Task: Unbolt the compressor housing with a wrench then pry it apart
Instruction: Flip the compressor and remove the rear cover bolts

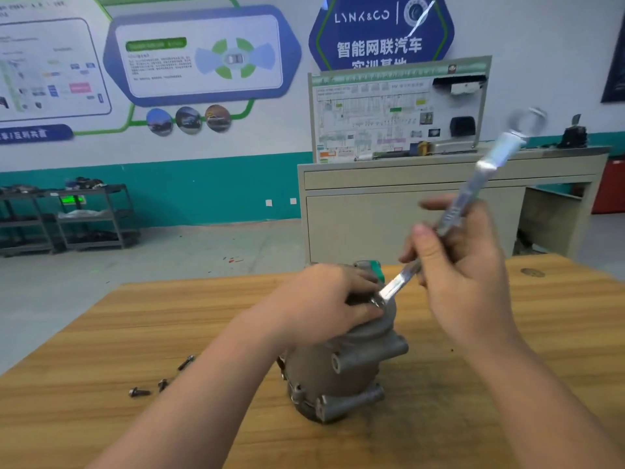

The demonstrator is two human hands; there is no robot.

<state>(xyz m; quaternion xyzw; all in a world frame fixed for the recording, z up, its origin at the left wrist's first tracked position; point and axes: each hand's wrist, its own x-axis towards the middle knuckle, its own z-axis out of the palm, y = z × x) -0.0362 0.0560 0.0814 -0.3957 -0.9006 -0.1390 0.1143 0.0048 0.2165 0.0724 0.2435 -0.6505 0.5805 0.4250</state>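
A grey metal compressor housing (341, 367) lies on the wooden table (152, 333), its far end under my hands. My left hand (324, 299) lies across the top of that far end and holds the housing down, its thumb against the metal. My right hand (463, 265) grips the shaft of a long silver wrench (473, 187). The wrench slants up to the right, blurred at its upper ring end. Its lower end meets the housing top just beside my left thumb. A green-tipped fitting (373, 267) shows behind my left hand.
Three loose bolts (162, 384) lie on the table left of the housing. Beyond the table stand a beige workbench (406, 211) with a wiring display board, dark metal shelving (91, 218) at the far left, and a teal-banded wall.
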